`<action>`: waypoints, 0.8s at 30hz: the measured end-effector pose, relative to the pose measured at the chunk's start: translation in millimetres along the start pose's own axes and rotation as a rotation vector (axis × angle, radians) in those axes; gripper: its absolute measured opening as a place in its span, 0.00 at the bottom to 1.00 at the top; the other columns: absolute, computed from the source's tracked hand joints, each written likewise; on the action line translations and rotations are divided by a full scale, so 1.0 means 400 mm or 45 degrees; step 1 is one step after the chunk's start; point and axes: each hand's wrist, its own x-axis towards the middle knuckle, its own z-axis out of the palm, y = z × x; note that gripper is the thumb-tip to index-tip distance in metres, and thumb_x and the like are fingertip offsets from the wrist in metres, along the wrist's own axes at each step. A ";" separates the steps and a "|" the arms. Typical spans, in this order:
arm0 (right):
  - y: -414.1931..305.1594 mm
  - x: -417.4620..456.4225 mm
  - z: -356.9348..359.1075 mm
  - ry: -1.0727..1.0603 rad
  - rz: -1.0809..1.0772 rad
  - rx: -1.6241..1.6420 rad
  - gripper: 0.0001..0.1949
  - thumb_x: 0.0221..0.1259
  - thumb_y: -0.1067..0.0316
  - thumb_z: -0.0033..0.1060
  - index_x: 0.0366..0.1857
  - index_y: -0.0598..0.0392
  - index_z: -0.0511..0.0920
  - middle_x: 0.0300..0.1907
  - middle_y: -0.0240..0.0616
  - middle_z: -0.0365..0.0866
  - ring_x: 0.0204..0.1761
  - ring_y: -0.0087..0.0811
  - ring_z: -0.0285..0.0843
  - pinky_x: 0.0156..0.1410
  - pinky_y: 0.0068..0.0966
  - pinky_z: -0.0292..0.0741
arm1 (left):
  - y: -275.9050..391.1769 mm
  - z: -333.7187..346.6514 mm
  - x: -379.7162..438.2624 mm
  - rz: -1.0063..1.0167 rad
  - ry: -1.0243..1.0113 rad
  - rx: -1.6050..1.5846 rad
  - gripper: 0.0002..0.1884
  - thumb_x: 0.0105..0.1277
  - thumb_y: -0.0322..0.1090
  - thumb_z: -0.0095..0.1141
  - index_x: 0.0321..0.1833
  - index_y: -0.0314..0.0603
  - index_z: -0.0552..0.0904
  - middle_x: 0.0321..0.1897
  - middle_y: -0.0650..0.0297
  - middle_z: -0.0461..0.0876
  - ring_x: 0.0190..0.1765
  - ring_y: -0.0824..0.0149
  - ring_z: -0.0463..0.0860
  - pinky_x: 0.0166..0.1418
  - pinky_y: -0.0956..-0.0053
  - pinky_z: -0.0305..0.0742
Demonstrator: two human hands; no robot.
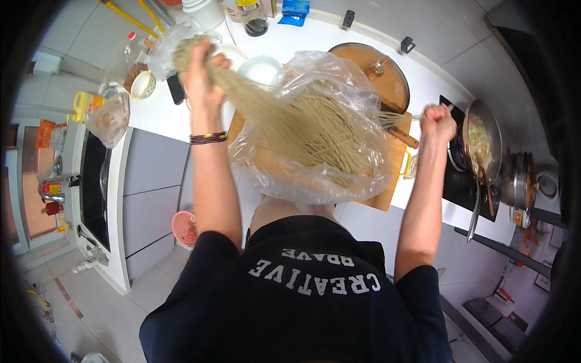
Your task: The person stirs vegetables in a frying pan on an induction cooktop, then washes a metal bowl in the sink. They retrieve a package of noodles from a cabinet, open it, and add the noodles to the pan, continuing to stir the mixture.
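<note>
My left hand [204,75] is raised at the upper left, closed around a thick bundle of thin greenish-tan noodles [268,118]. From that fist the bundle slopes down, blurred, into a clear plastic bag [313,186]. More of the long noodles lie loose in the wide mouth of the bag. Out to the right, my right hand [438,122] makes a fist on a few strands drawn from the bag's right side. The bag rests over a wooden cutting board [379,202]. Beside the bag, a wooden handle [404,137] shows; what it belongs to is mostly hidden.
A wok [481,136] with food sits on the cooktop [447,181], its handle pointing towards me. A stacked pot [517,181] stands farther right. Behind the bag are a glass lid [390,86] and a pale bowl [260,70]. A phone [175,90] and small cup [143,85] are left.
</note>
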 end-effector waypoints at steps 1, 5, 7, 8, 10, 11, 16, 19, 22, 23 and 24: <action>-0.042 0.014 -0.022 -0.006 -0.030 -0.014 0.11 0.66 0.71 0.34 0.21 0.52 0.58 0.13 0.22 0.45 0.13 0.20 0.39 0.18 0.18 0.42 | 0.026 -0.025 0.022 -0.004 -0.041 -0.045 0.10 0.59 0.27 0.59 0.42 0.35 0.74 0.26 0.65 0.70 0.22 0.74 0.69 0.24 0.78 0.68; 0.025 -0.087 -0.002 -0.157 0.229 -0.636 0.11 0.65 0.71 0.36 0.21 0.53 0.62 0.13 0.24 0.52 0.12 0.20 0.43 0.17 0.18 0.50 | 0.082 -0.027 0.004 -0.001 -0.181 -0.016 0.12 0.61 0.29 0.57 0.45 0.34 0.74 0.26 0.68 0.67 0.22 0.76 0.67 0.25 0.81 0.67; 0.157 -0.162 0.002 -0.161 0.440 -1.037 0.08 0.63 0.71 0.38 0.33 0.61 0.72 0.19 0.31 0.66 0.16 0.23 0.61 0.19 0.20 0.63 | 0.072 0.002 -0.003 -0.052 -0.260 -0.049 0.12 0.62 0.29 0.57 0.46 0.33 0.74 0.26 0.68 0.67 0.22 0.76 0.66 0.26 0.81 0.66; 0.222 -0.160 -0.038 -0.280 0.669 -1.204 0.09 0.65 0.71 0.40 0.35 0.63 0.73 0.17 0.30 0.65 0.15 0.21 0.57 0.19 0.20 0.64 | 0.057 0.024 -0.007 -0.079 -0.278 -0.048 0.13 0.62 0.29 0.56 0.47 0.33 0.73 0.27 0.67 0.67 0.23 0.76 0.66 0.26 0.81 0.66; 0.345 -0.185 -0.043 -0.417 0.885 -1.369 0.07 0.63 0.71 0.42 0.34 0.61 0.72 0.21 0.33 0.67 0.19 0.23 0.61 0.22 0.23 0.65 | 0.029 0.063 -0.016 -0.149 -0.316 -0.048 0.16 0.61 0.30 0.58 0.49 0.31 0.73 0.30 0.65 0.68 0.23 0.76 0.67 0.27 0.80 0.66; 0.407 -0.163 -0.058 -0.599 0.922 -1.461 0.07 0.62 0.71 0.43 0.33 0.61 0.72 0.22 0.33 0.67 0.22 0.23 0.63 0.24 0.23 0.67 | 0.018 0.081 -0.025 -0.178 -0.346 -0.046 0.17 0.60 0.30 0.59 0.50 0.31 0.73 0.31 0.64 0.68 0.24 0.76 0.67 0.27 0.80 0.66; 0.450 -0.174 0.023 -1.064 0.555 -1.847 0.14 0.62 0.69 0.46 0.49 0.63 0.73 0.39 0.39 0.76 0.39 0.25 0.71 0.44 0.22 0.70 | -0.045 0.126 -0.061 -0.254 -0.455 0.008 0.16 0.60 0.29 0.59 0.48 0.31 0.73 0.32 0.62 0.70 0.25 0.73 0.71 0.27 0.77 0.69; 0.331 -0.161 0.048 -1.236 0.461 -2.089 0.22 0.62 0.65 0.48 0.60 0.60 0.68 0.49 0.41 0.76 0.48 0.27 0.72 0.54 0.23 0.69 | -0.075 0.143 -0.080 -0.299 -0.509 0.093 0.15 0.60 0.29 0.59 0.48 0.31 0.73 0.32 0.61 0.73 0.25 0.72 0.74 0.27 0.78 0.71; 0.183 -0.256 0.094 -1.272 0.381 -1.839 0.27 0.60 0.65 0.53 0.64 0.58 0.63 0.53 0.40 0.76 0.52 0.27 0.72 0.57 0.23 0.68 | -0.116 0.196 -0.115 -0.332 -0.582 0.252 0.14 0.59 0.28 0.61 0.46 0.35 0.75 0.30 0.64 0.76 0.25 0.73 0.75 0.28 0.79 0.73; 0.142 -0.288 0.094 -1.267 0.348 -1.683 0.28 0.59 0.66 0.55 0.65 0.57 0.62 0.53 0.40 0.76 0.53 0.27 0.72 0.58 0.23 0.68 | -0.134 0.220 -0.133 -0.333 -0.571 0.294 0.13 0.59 0.28 0.62 0.45 0.35 0.75 0.29 0.65 0.76 0.25 0.74 0.75 0.28 0.79 0.73; 0.118 -0.318 0.075 -1.349 0.363 -1.620 0.29 0.57 0.68 0.57 0.65 0.57 0.61 0.53 0.40 0.76 0.54 0.28 0.72 0.59 0.23 0.67 | -0.157 0.245 -0.148 -0.363 -0.517 0.245 0.13 0.58 0.28 0.62 0.44 0.35 0.76 0.28 0.66 0.75 0.24 0.74 0.75 0.28 0.79 0.73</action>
